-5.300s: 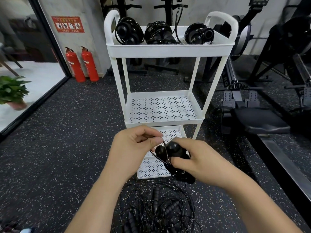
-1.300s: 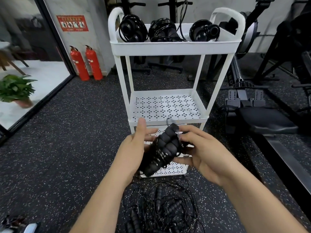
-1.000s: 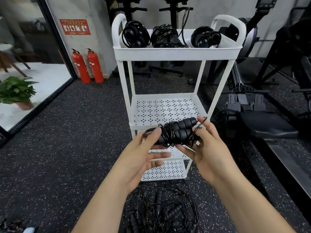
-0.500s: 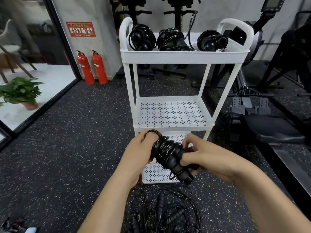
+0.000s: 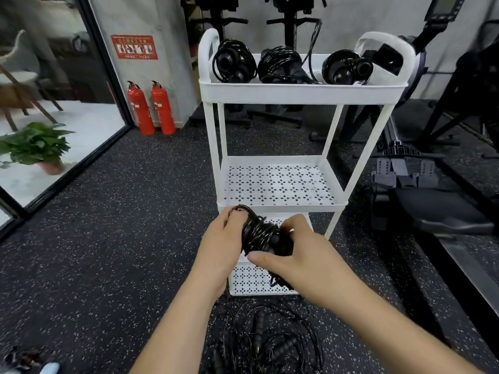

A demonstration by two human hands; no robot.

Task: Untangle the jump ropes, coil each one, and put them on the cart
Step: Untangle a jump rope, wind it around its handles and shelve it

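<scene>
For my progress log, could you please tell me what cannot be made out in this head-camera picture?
All in the head view:
Coiled rope: handles mostly covered by the left hand and right hand.
Floor tangle: cut by the bottom edge; rope count unclear.
Cart's bottom shelf: mostly behind the hands.
Red wall sign: wording too small.

Three coils (image 5: 279,66) sat in the cart (image 5: 302,94) top at upper centre; extinguishers (image 5: 139,109) stood left; a tangle (image 5: 259,341) lay bottom centre.
</scene>
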